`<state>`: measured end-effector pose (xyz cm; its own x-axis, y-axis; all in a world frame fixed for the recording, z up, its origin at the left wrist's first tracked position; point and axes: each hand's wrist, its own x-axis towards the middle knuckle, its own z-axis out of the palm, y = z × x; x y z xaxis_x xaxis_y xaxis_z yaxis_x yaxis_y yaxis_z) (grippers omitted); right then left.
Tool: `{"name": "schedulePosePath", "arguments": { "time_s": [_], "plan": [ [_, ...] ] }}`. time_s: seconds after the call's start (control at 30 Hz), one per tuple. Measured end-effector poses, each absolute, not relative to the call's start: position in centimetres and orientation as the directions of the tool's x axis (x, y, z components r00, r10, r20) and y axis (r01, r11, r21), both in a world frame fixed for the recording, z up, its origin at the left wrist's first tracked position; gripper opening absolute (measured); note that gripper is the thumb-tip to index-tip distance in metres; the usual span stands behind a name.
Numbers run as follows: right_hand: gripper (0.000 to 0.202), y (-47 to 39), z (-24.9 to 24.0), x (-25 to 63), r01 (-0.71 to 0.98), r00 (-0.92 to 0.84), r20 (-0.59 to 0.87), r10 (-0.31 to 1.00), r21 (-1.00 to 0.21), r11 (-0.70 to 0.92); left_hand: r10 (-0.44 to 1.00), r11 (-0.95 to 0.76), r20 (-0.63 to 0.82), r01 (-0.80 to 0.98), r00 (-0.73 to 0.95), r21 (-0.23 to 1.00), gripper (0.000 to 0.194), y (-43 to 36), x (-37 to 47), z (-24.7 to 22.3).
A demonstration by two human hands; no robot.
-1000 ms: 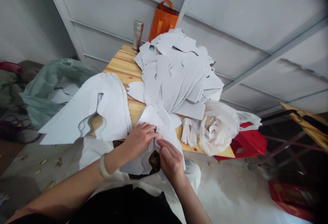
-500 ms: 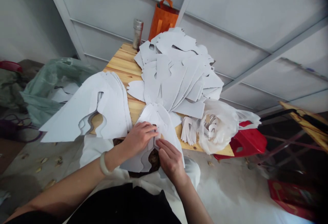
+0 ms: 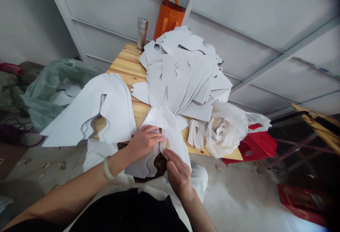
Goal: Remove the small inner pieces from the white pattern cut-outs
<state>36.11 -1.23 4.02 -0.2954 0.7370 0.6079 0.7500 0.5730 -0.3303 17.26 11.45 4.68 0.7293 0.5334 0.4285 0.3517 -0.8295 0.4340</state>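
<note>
A white cut-out sheet [image 3: 174, 129] with a curved outline and a middle slot lies before me at the table's near edge, other layers showing beneath it. My left hand [image 3: 145, 140] rests palm down on its left side, fingers stretched across towards the slot; its thumb is hidden. At the slot's right edge my right hand [image 3: 177, 171] has its fingertips on the sheet and seems to pinch the edge; what lies under them is hidden. Left of these, a stack of similar white cut-outs [image 3: 119, 108] overhangs the table [image 3: 127, 62].
A large heap of white pieces [image 3: 183, 72] covers the table's middle. Small strips [image 3: 196, 134] lie beside a clear plastic bag [image 3: 231, 129]. Behind stand a bottle [image 3: 142, 33] and an orange bag [image 3: 168, 17]. A green bag [image 3: 45, 94] sits left, a red stool [image 3: 259, 145] right.
My right hand has slid slightly down along the slot's edge. My left hand stays in nearly the same spot. The view has shifted very slightly.
</note>
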Motion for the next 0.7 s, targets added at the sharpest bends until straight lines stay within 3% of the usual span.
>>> {"name": "schedulePosePath", "arguments": {
  "time_s": [0.2, 0.33, 0.47, 0.7],
  "plan": [
    [0.026, 0.1, 4.2, 35.4, 0.845, 0.009, 0.606, 0.795, -0.43, 0.318, 0.543, -0.821, 0.402, 0.364, 0.737, 0.44, 0.031, 11.3, 17.2, 5.0],
    [0.023, 0.8, 4.1, 35.7, 0.857, 0.061, 0.54, 0.839, -0.46, 0.234, 0.53, -0.831, 0.418, 0.353, 0.738, 0.43, 0.031, 11.4, 17.2, 5.0],
    [0.019, 1.1, 4.2, 35.7, 0.875, 0.028, 0.569, 0.822, -0.412, 0.255, 0.534, -0.825, 0.403, 0.355, 0.743, 0.44, 0.028, 11.3, 17.3, 5.2],
    [0.036, 1.3, 5.0, 36.6, 0.806, -0.148, 0.604, 0.784, -0.385, 0.449, 0.531, -0.831, 0.413, 0.36, 0.74, 0.423, 0.029, 11.4, 17.3, 5.2]
  ]
}}
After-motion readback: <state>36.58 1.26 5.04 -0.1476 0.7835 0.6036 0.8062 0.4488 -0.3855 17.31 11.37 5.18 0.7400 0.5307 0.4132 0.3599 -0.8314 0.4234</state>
